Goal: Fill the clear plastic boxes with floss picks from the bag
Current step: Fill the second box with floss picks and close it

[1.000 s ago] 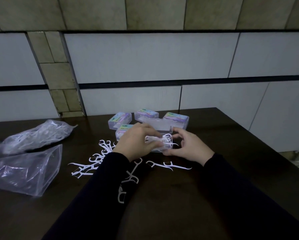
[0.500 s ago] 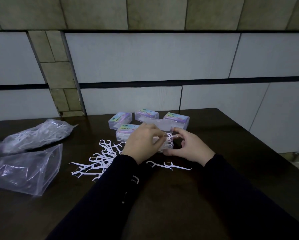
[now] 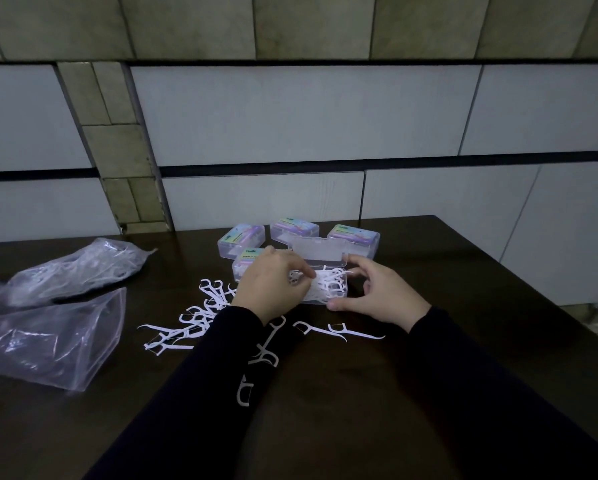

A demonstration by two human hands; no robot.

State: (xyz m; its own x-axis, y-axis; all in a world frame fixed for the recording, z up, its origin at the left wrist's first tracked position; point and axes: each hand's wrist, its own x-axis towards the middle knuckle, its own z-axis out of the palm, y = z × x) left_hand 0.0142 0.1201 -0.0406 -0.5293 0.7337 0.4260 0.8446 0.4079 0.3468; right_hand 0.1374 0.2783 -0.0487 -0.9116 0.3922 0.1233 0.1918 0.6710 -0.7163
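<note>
An open clear plastic box point(image 3: 335, 289) holding white floss picks sits on the dark table, its lid point(image 3: 316, 252) raised behind it. My left hand point(image 3: 271, 289) pinches floss picks over the box's left side. My right hand point(image 3: 382, 294) grips the box's right end, thumb at its front corner. Loose floss picks point(image 3: 200, 317) lie scattered to the left, and more floss picks point(image 3: 339, 332) lie in front of the box. A clear bag point(image 3: 76, 268) with floss picks inside lies at the far left.
Several closed boxes with coloured labels point(image 3: 242, 239) point(image 3: 354, 237) stand behind the open one. An empty-looking crumpled clear bag point(image 3: 48, 337) lies at the front left. The table's right edge point(image 3: 519, 289) runs diagonally; a tiled wall is behind.
My left hand has shifted slightly left and back over the box, still working floss picks into it. My right hand stays at the box's right end.
</note>
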